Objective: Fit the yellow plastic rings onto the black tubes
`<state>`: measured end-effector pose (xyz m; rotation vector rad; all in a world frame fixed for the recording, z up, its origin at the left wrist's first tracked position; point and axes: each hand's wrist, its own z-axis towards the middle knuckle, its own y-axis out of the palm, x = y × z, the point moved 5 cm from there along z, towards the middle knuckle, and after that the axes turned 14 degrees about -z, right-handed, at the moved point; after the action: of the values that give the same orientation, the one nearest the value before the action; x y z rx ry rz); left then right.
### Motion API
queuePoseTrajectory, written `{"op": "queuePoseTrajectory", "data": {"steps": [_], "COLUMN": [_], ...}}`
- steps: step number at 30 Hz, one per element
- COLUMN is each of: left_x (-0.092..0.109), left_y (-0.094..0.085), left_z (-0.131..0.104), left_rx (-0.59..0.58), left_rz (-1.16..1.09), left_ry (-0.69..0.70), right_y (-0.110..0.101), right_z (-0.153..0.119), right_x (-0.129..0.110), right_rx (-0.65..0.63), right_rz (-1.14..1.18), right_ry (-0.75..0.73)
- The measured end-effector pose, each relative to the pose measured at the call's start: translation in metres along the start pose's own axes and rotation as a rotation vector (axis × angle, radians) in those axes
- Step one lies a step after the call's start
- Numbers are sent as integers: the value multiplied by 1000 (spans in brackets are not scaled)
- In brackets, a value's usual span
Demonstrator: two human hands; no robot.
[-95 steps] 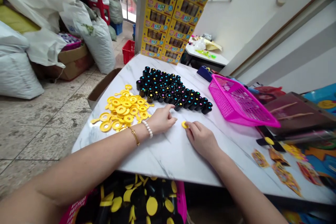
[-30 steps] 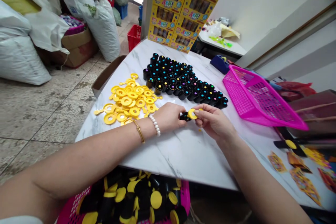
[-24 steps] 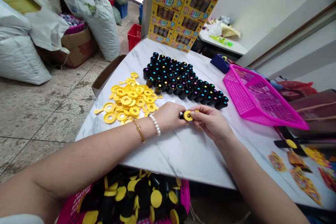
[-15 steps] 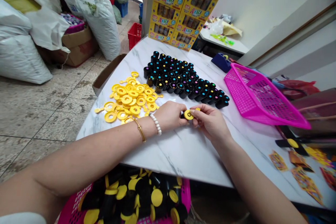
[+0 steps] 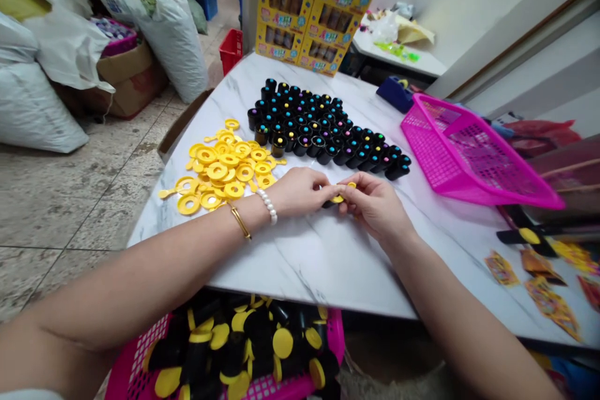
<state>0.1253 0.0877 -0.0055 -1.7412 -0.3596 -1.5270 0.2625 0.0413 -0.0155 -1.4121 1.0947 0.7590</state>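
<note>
My left hand [image 5: 300, 190], with a pearl bracelet and a gold bangle at the wrist, is closed around a small black cup, mostly hidden by the fingers. On that cup sits a yellow ring lid [image 5: 337, 199], pinched by my right hand [image 5: 377, 203], whose thumb lies across its top. Left of the hands, a heap of yellow ring lids [image 5: 218, 170], some with tabs, spreads over the white marbled table [image 5: 281, 262]. Just beyond the hands stand rows of black cups [image 5: 304, 128] with coloured dots showing at their tops.
A pink basket [image 5: 473, 169] tilts at the right. Another pink basket [image 5: 335, 331] below the table edge holds black cups with yellow lids [image 5: 282, 343]. Yellow boxes [image 5: 304, 19] are stacked at the back. Snack packets [image 5: 550, 306] lie at the right; white sacks [image 5: 171, 37] stand left.
My right thumb has moved from the lid's edge across its top, covering more of it. The view has shifted slightly; the cups and heap stay as they were.
</note>
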Motion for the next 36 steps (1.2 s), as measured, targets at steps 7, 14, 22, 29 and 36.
{"op": "queuePoseTrajectory", "data": {"steps": [7,14,22,29,36], "left_x": [3,8,2,2,0], "left_y": [4,10,7,8,10], "left_z": [-1,-11,-4,-2,1], "left_rx": [49,51,46,39,21], "left_rz": [15,68,56,72,272], "left_ry": [-83,105,89,117,87], "right_y": [-1,-7,-29,-5,0], "right_z": [-4,-4,2,19,11], "right_x": [1,-3,6,-1,-8], "right_rx": [14,-45,-266,-554,-458], "right_rz": [-16,-7,99,62,-107], "right_ry": [-97,-50,-47,104,95]}}
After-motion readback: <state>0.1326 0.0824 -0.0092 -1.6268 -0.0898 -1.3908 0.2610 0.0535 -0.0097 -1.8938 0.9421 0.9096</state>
